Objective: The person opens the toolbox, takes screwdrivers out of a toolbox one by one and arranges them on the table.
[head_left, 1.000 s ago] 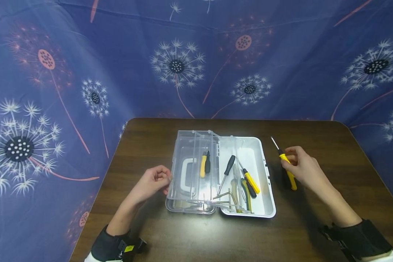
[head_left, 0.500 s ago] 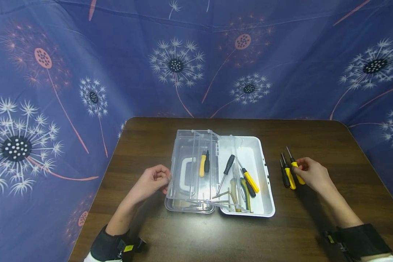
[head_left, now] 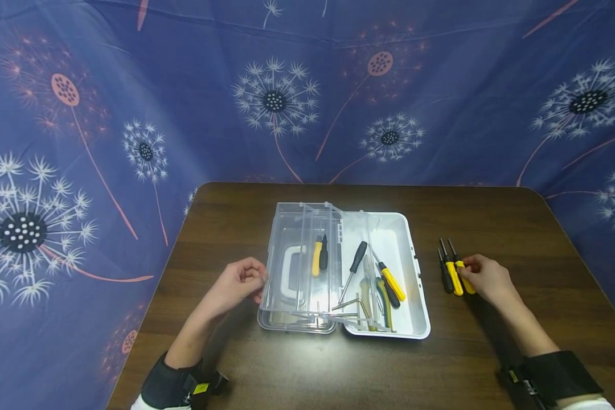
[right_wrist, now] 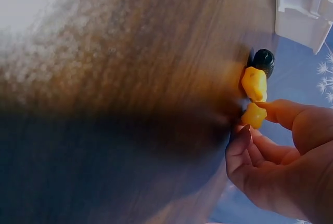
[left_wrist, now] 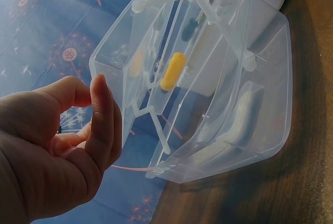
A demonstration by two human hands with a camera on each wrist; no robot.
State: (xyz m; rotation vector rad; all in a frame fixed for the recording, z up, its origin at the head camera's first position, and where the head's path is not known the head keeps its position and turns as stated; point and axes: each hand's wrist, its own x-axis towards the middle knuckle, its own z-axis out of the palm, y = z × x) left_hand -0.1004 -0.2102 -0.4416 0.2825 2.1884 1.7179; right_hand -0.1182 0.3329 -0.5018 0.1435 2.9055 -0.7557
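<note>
On the right of the table, my right hand (head_left: 489,279) pinches the yellow-and-black handle of a screwdriver (right_wrist: 254,115) between thumb and fingers. It lies alongside another yellow-handled screwdriver (head_left: 454,276) and a black-handled screwdriver (head_left: 446,279), shafts pointing away from me. My left hand (head_left: 243,282) is at the left edge of the toolbox's raised clear plastic tray (left_wrist: 112,73), with curled fingers gripping its rim. Inside the tray sit a yellow handle (left_wrist: 174,71) and a dark one. Part of the left fingers is hidden behind the thumb side in the head view.
The open white toolbox (head_left: 415,319) stands mid-table, its clear lid with a white handle (head_left: 288,272) folded left under the tray. In it lie a black screwdriver (head_left: 359,257), a yellow-black screwdriver (head_left: 393,285), green-handled pliers (head_left: 386,307) and hex keys (head_left: 351,303). A patterned cloth hangs behind.
The right hand has carried a yellow-black screwdriver down to the right side of two others on the table and drawn slightly toward me. The left hand and toolbox have stayed put.
</note>
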